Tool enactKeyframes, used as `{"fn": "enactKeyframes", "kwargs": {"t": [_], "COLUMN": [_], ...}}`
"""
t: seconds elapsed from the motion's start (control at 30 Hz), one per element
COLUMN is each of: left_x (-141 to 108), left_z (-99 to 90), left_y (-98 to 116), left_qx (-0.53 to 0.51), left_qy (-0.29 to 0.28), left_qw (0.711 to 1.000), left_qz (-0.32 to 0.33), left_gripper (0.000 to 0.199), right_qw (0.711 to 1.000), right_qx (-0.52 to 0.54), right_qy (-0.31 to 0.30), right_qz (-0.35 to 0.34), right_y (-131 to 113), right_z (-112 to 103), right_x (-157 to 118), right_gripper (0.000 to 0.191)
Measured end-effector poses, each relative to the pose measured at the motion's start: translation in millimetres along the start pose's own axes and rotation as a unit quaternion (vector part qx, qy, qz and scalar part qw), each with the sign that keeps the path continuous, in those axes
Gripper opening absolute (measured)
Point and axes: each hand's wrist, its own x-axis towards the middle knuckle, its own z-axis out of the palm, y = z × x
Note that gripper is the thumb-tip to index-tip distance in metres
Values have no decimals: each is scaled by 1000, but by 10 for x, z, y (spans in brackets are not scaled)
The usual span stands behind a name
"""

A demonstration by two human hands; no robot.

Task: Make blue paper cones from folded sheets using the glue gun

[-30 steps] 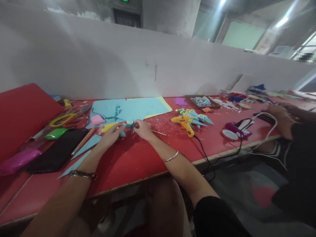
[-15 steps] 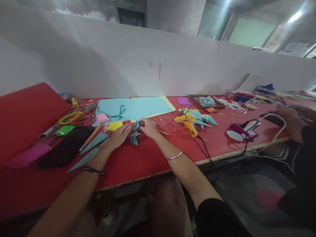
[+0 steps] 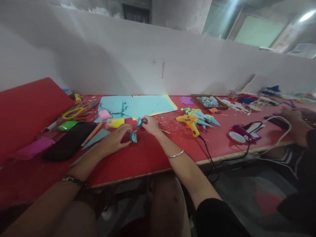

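The right hand [image 3: 151,125] pinches a curled blue paper piece [image 3: 139,122]; a second blue curl [image 3: 133,136] lies just below-left, at the left hand's [image 3: 115,140] loosely curled fingertips.

The left hand [image 3: 114,138] curls over a small blue paper piece [image 3: 133,136], and its fingertips hide most of that piece, so its shape cannot be told. The right hand [image 3: 150,125] covers part of a second blue paper piece [image 3: 139,122]; whether it pinches a thin stick [image 3: 165,131] as well is unclear. The co-worker's hand [image 3: 293,123] is blurred, what it touches is too smeared to name, and the person's body runs off the right edge. The heap of craft bits [image 3: 259,98] at the far right is perhaps paper, too small to tell. The red board [image 3: 27,108] is cut by the left edge.
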Motion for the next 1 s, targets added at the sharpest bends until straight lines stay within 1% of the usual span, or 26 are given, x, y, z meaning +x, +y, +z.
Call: {"fn": "enactKeyframes", "kwargs": {"t": [0.1, 0.23, 0.33, 0.4, 0.5, 0.6, 0.7, 0.87, 1.0], "left_x": [8, 31, 54, 69, 83, 88, 84, 71, 67], "left_z": [90, 150, 169, 179, 195, 207, 208, 192, 183], "left_y": [-83, -114, -104, -88, -53, -28, -42, -101, -104], "left_qx": [2, -2, -13, -22, -48, -61, -42, 16, 52], "left_qy": [22, 5, 3, 8, 24, 24, 14, -14, -16], "left_qw": [1000, 1000, 1000, 1000, 997, 995, 997, 1000, 998], "left_qz": [13, 7, -2, -12, -48, -68, -57, -12, -35], "left_gripper": [21, 17, 14, 16, 22, 19, 18, 19, 27], "right_qw": [1000, 1000, 1000, 1000, 1000, 1000, 1000, 1000, 1000], "right_qx": [-1, 1, 10, 15, 9, 0, 0, 8, 12], "right_qy": [-4, -10, -6, -6, -7, -11, -14, -15, -17], "right_qz": [-4, -9, -9, -10, -6, 0, 1, -5, -9], "right_y": [3, 20, 33, 36, 34, 30, 29, 38, 55], "right_z": [1, 10, 19, 20, 17, 13, 14, 25, 38], "right_x": [-4, 3, 8, 10, 14, 21, 26, 35, 51], "right_gripper": [20, 20, 19, 19, 19, 20, 20, 18, 19]}}
